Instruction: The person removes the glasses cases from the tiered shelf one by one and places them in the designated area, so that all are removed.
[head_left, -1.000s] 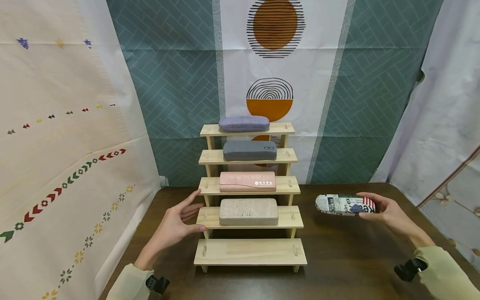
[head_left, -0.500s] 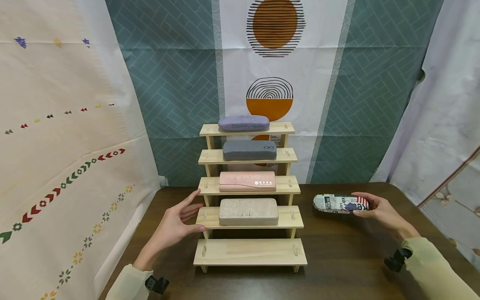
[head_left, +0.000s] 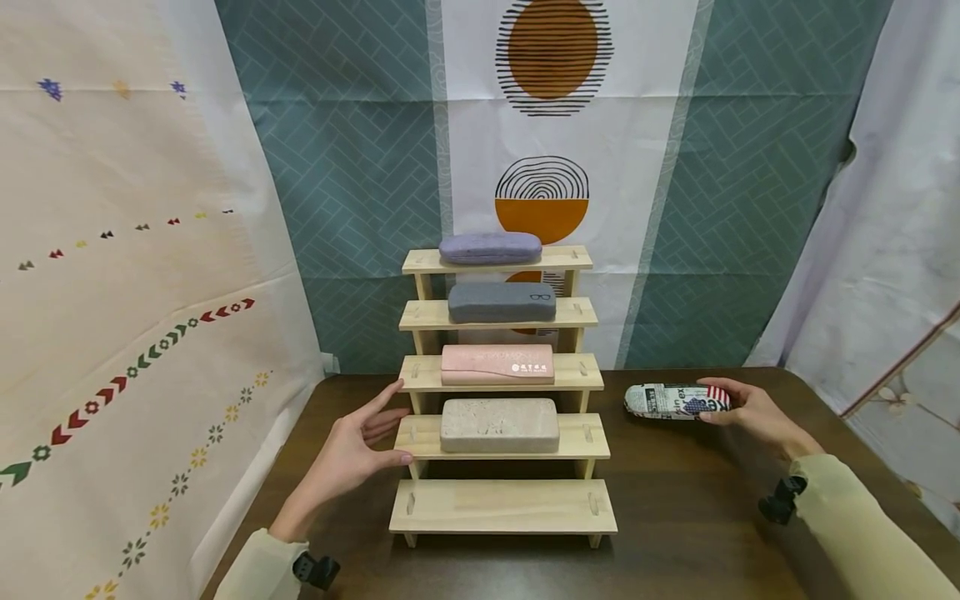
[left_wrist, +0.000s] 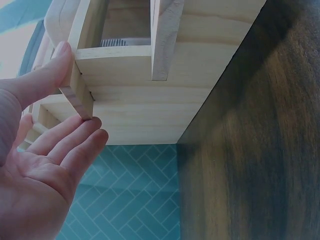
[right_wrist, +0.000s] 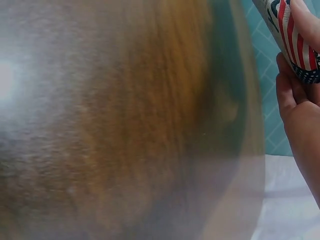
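A stepped wooden display rack (head_left: 502, 506) stands mid-table with glasses cases on its upper steps: purple (head_left: 491, 247), grey-blue (head_left: 501, 303), pink (head_left: 497, 365) and beige (head_left: 499, 425). My left hand (head_left: 349, 457) holds the rack's left side. In the left wrist view, the thumb (left_wrist: 61, 55) and fingers (left_wrist: 75, 145) span one step's end (left_wrist: 77, 92). To the right of the rack, my right hand (head_left: 759, 419) pinches the right end of a newspaper-and-flag print glasses case (head_left: 675, 402), thumb in front, fingers behind. It is level, close over the table.
The lowest step of the rack bears no case. The dark wooden table (head_left: 690, 517) ends at a rounded corner at the back right. A patterned cloth (head_left: 390, 167) hangs behind, with pale cloths (head_left: 150, 275) at both sides.
My right hand has carried the printed glasses case a little to the left and slightly farther back, nearer the rack. My left hand stays at the rack's side.
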